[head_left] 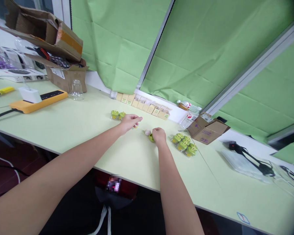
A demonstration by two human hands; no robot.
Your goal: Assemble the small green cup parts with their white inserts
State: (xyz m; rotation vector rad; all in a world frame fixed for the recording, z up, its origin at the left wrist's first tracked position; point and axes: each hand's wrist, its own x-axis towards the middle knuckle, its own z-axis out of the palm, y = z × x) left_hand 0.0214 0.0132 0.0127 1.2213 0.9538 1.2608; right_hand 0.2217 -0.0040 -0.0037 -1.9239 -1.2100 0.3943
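Observation:
My left hand (130, 123) is over the middle of the table, its thumb and fingers drawn together. A small white and yellow bit shows under its fingertips, too small to name. Behind it stand green-topped containers (115, 114) with yellow ties. My right hand (159, 134) is closed in a fist, back up. A green-topped container (151, 138) peeks out at its left side, mostly hidden by the fingers. Touching or just beside that is a small pale round thing (147, 132). To the right of this hand, several more green-topped containers (183, 143) are grouped together.
A row of small cardboard boxes (143, 105) lines the wall. Plastic bottles (189, 114) and an open carton (208, 130) are at the back right. An orange power strip (39, 101), clear jar (76, 90) and large cartons (66, 76) occupy the left.

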